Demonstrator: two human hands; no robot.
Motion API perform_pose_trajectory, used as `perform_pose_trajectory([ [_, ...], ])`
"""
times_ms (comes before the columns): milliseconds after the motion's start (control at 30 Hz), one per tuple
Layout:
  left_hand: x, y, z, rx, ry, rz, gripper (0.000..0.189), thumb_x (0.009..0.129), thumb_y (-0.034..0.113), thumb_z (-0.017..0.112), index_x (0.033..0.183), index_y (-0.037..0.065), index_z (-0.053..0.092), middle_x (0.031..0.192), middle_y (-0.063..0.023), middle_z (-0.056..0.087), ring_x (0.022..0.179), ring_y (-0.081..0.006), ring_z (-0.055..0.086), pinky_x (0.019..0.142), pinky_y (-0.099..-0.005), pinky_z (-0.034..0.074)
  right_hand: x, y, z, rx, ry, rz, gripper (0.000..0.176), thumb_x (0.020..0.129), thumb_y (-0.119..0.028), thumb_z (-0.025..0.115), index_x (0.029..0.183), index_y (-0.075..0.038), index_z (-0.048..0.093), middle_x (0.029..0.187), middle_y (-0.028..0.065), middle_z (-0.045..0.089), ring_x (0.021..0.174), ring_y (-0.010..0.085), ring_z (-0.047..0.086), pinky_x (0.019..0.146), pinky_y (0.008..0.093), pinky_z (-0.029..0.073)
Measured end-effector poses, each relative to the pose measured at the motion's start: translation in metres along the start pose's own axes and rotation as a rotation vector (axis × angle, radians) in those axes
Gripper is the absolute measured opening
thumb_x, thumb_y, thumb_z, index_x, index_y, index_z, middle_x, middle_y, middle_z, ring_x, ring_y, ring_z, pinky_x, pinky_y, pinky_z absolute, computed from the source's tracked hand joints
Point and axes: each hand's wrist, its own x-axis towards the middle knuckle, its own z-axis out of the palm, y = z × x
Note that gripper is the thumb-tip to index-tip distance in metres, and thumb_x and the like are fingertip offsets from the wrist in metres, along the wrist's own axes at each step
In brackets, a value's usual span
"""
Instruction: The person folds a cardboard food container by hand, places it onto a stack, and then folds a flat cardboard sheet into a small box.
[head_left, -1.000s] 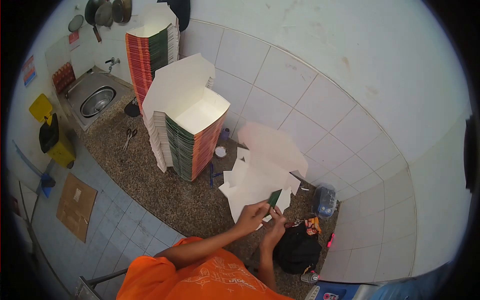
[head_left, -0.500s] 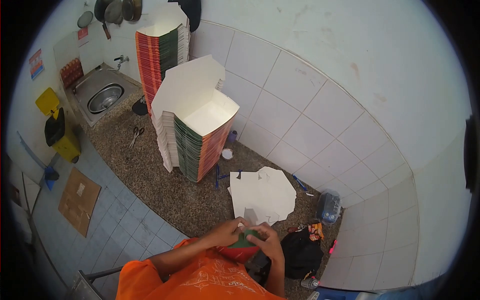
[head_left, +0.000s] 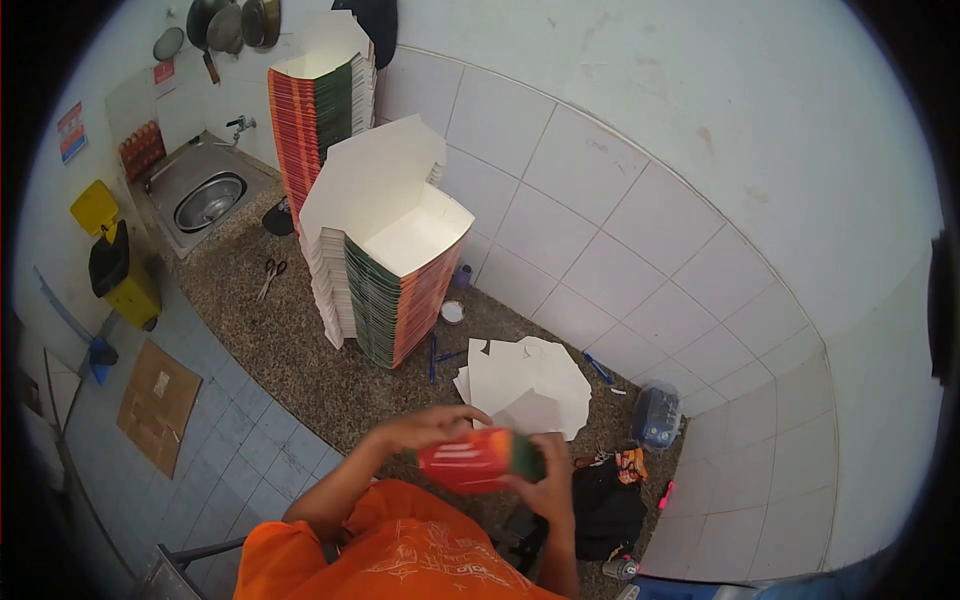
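Both my hands hold a red and green printed cardboard box blank (head_left: 482, 460) in front of my chest, partly folded with a white flap sticking up. My left hand (head_left: 425, 428) grips its upper left edge, and my right hand (head_left: 547, 478) holds its right green end. Just beyond my hands, a pile of flat white box blanks (head_left: 528, 375) lies on the speckled stone counter (head_left: 320, 370). Further back stands a tall nested stack of folded boxes (head_left: 390, 260), with a second taller stack (head_left: 315, 110) behind it.
Scissors (head_left: 267, 277) lie on the counter near a steel sink (head_left: 205, 200) at the far left. Blue pens (head_left: 436, 355), a small round lid (head_left: 452, 312), a plastic bag (head_left: 655, 415) and a black bag (head_left: 605, 505) sit nearby. A yellow bin (head_left: 115, 265) stands on the tiled floor.
I lifted a blank off the flat pile, pulled it toward my chest and turned it, so its red and green printed side now faces up between both hands.
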Motion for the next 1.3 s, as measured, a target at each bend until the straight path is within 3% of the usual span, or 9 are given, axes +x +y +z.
perform_pose_trajectory([
  [167,-0.028,-0.004,-0.025,-0.425,-0.081,0.211,0.077,0.091,0.061,0.070,0.146,0.009,0.052,0.121,-0.0088,0.068,0.111,-0.0128,0.062,0.091,-0.0294,0.051,-0.011,0.033,0.017,1.085,0.548,0.613,0.068,0.087,-0.038,0.080,0.136,0.000,0.053,0.128,0.0137,0.059,0.117,0.0253,0.057,0.100,0.0447,0.046],
  [267,-0.023,-0.004,-0.006,0.178,0.186,0.143,0.044,0.099,0.037,0.069,0.129,0.004,0.064,0.107,-0.0053,0.071,0.093,-0.0151,0.065,0.079,-0.0301,0.051,-0.013,0.061,0.024,0.272,0.166,0.430,0.062,0.095,-0.034,0.071,0.142,-0.001,0.048,0.136,0.0161,0.056,0.125,0.0289,0.055,0.106,0.0488,0.042],
  [400,-0.018,-0.013,0.015,0.463,0.142,0.126,0.024,0.100,0.023,0.068,0.104,-0.001,0.069,0.084,-0.0009,0.069,0.071,-0.0130,0.058,0.064,-0.0322,0.047,0.003,0.046,0.020,-0.425,0.283,0.055,0.053,0.108,-0.033,0.054,0.147,0.002,0.046,0.141,0.0162,0.056,0.131,0.0243,0.052,0.110,0.0410,0.039],
  [567,-0.019,-0.029,0.046,0.577,-0.029,0.168,0.032,0.102,0.029,0.066,0.105,-0.003,0.066,0.087,-0.0022,0.071,0.069,-0.0129,0.061,0.062,-0.0317,0.047,0.009,0.027,0.024,0.617,-0.087,0.279,0.027,0.101,-0.019,0.066,0.120,0.000,0.067,0.103,0.0075,0.067,0.098,0.0158,0.063,0.088,0.0307,0.049],
  [667,-0.026,-0.040,0.054,0.169,0.024,-0.022,0.033,0.102,0.030,0.066,0.117,0.002,0.066,0.102,-0.0041,0.073,0.081,-0.0158,0.067,0.066,-0.0333,0.050,0.006,0.037,0.029,0.753,0.066,0.256,0.025,0.097,-0.013,0.070,0.119,0.000,0.068,0.097,0.0021,0.062,0.089,0.0096,0.058,0.082,0.0253,0.047],
  [733,-0.023,-0.044,0.055,-0.482,0.057,-0.525,0.045,0.102,0.030,0.065,0.141,0.009,0.057,0.115,-0.0012,0.070,0.088,-0.0159,0.067,0.068,-0.0341,0.053,0.008,0.033,0.039,1.009,0.436,0.118,0.026,0.092,-0.010,0.076,0.116,0.000,0.070,0.089,-0.0003,0.058,0.082,0.0084,0.053,0.075,0.0255,0.044],
  [900,-0.009,-0.088,0.073,-0.542,-0.015,-0.647,0.044,0.101,0.035,0.064,0.136,0.009,0.059,0.108,-0.0006,0.068,0.094,-0.0082,0.059,0.069,-0.0272,0.046,0.031,0.013,0.006,0.643,-0.200,0.008,0.030,0.088,-0.015,0.080,0.115,-0.006,0.073,0.088,-0.0008,0.056,0.076,0.0094,0.050,0.068,0.0250,0.038],
  [967,-0.001,-0.098,0.071,-0.512,-0.002,-0.561,0.036,0.100,0.030,0.064,0.127,0.005,0.065,0.100,-0.0009,0.067,0.085,-0.0097,0.058,0.067,-0.0291,0.046,0.038,0.017,-0.009,0.455,-0.804,0.118,0.035,0.085,-0.017,0.084,0.117,-0.007,0.073,0.093,-0.0015,0.059,0.082,0.0104,0.054,0.073,0.0247,0.041],
  [1300,0.003,-0.059,0.067,-0.290,0.183,-0.319,0.024,0.102,0.025,0.064,0.106,0.002,0.072,0.084,0.0006,0.069,0.069,-0.0067,0.060,0.063,-0.0221,0.046,0.011,0.023,0.011,0.491,-0.323,0.130,0.023,0.092,-0.012,0.072,0.114,-0.005,0.072,0.118,0.0095,0.059,0.114,0.0209,0.056,0.098,0.0343,0.043],
])
